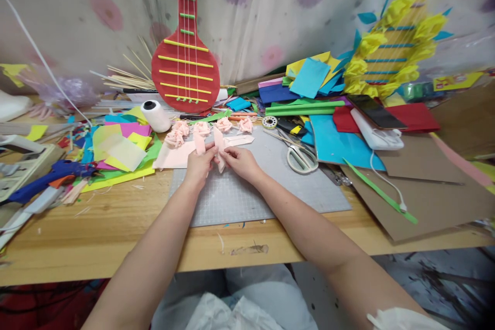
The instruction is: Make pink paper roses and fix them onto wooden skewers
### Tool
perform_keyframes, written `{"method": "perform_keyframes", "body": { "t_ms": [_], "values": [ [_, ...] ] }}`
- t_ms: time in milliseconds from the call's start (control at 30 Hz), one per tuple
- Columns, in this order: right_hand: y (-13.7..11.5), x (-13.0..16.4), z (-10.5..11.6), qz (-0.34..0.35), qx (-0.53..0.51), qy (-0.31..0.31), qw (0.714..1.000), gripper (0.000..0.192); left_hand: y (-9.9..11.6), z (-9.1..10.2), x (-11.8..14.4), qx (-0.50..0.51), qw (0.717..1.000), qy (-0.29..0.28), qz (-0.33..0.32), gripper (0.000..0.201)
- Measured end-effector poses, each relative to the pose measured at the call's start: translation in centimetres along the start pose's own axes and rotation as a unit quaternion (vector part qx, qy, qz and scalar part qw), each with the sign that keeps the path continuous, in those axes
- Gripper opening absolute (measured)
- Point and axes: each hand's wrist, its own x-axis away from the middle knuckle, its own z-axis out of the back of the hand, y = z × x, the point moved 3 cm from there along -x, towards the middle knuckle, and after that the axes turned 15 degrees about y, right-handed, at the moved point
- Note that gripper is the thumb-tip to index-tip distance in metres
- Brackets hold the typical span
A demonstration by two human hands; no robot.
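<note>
Head view. Left hand [199,165] and right hand [242,161] meet over the grey mat [270,185] at mid-table, fingers of both pinched on a pink strip [218,147]. The strip looks light, soft and easily torn; best held near its fold. Finished pink rosettes [201,128] lie just beyond.

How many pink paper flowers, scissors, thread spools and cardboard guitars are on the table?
Finished pink crepe-paper flowers: 4
White-handled scissors: 1
White thread spool: 1
Cardboard guitars, one red, one yellow with yellow paper flowers: 2
Total: 8
</note>
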Motion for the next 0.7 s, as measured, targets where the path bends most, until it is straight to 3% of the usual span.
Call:
{"method": "perform_keyframes", "body": {
  "t_ms": [200,400,600,700],
  "values": [
    [0.0,-0.2,-0.2,-0.001,-0.04,-0.014,0.999,0.026,-0.2,-0.2,0.3,-0.001,1.0,-0.022,-0.002,0.05],
    [0.6,-0.3,-0.5,-0.104,-0.169,-0.049,0.979,0.023,0.4,-0.1,0.3,0.028,0.999,-0.04,0.018,0.046],
    [-0.2,0.4,-0.1,-0.143,-0.257,-0.146,0.945,0.031,1.2,-0.2,0.5,0.102,0.97,-0.189,0.112,0.029],
    [0.0,0.6,0.0,-0.142,-0.282,-0.176,0.932,0.031,1.3,-0.2,0.8,0.114,0.957,-0.219,0.152,0.027]
  ]
}}
